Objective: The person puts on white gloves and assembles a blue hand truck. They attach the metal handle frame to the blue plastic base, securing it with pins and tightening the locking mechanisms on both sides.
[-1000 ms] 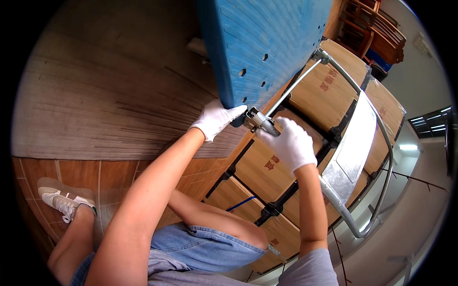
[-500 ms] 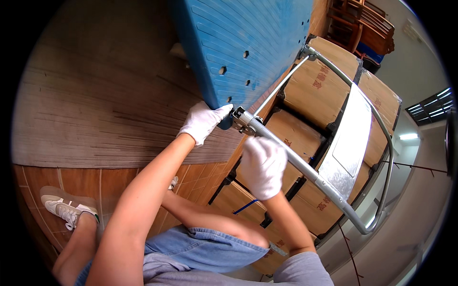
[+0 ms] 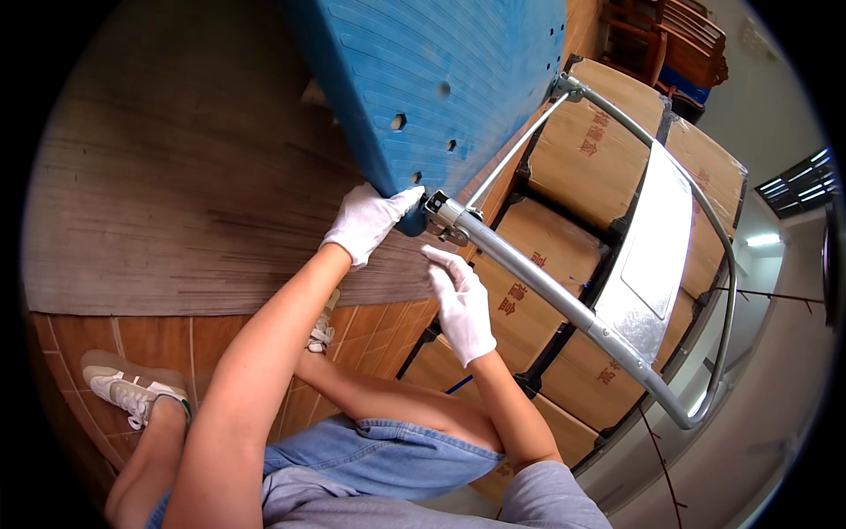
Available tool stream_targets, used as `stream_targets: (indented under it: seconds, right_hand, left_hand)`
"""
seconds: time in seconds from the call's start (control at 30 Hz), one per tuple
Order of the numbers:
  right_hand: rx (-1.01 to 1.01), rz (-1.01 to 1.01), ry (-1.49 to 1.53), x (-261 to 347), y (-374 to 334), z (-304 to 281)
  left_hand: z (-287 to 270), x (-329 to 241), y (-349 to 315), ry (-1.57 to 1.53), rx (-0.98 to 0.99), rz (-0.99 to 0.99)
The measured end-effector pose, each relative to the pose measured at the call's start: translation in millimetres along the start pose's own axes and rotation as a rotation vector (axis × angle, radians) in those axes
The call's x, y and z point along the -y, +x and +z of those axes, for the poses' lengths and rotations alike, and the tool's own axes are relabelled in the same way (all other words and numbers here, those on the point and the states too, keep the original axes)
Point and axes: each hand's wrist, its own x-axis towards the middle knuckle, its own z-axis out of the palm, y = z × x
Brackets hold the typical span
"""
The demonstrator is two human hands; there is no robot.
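A platform trolley stands tilted up, its blue plastic deck ridged and pierced by holes. A silver tubular handle, fitted with a shiny metal plate, joins the deck's near corner at a metal hinge bracket. My left hand, in a white glove, grips that corner of the deck, its thumb by the handle's end; the fingers behind the edge are partly hidden. Just below the bracket, my gloved right hand is open, fingers apart, apparently touching nothing.
Stacked brown cardboard boxes with black corners stand behind the handle. Wooden chairs are piled at the far right. A grey-brown mat lies over reddish-brown floor tiles, where my shoes rest.
My right hand has moved down and left, away from the handle tube, and its curled fingers have opened. My left hand stays on the corner; the trolley has shifted slightly left in view.
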Motion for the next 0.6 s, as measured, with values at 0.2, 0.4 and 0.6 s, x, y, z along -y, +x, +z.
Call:
stream_targets:
  seconds: [0.2, 0.4, 0.6]
  right_hand:
    - [-0.186, -0.741, -1.044, 70.6, 66.4, -34.1]
    - [0.417, -0.273, -1.349, 92.9, 128.3, -25.5]
    - [0.595, 0.009, -1.644, 109.2, 135.1, 5.5]
  left_hand:
    - [-5.8, -9.1, -4.9, -0.059, 0.018, -0.071]
    - [-5.7, -12.7, -4.5, 0.058, 0.055, -0.106]
    - [-7.3, -5.9, -1.0, 0.057, 0.02, -0.098]
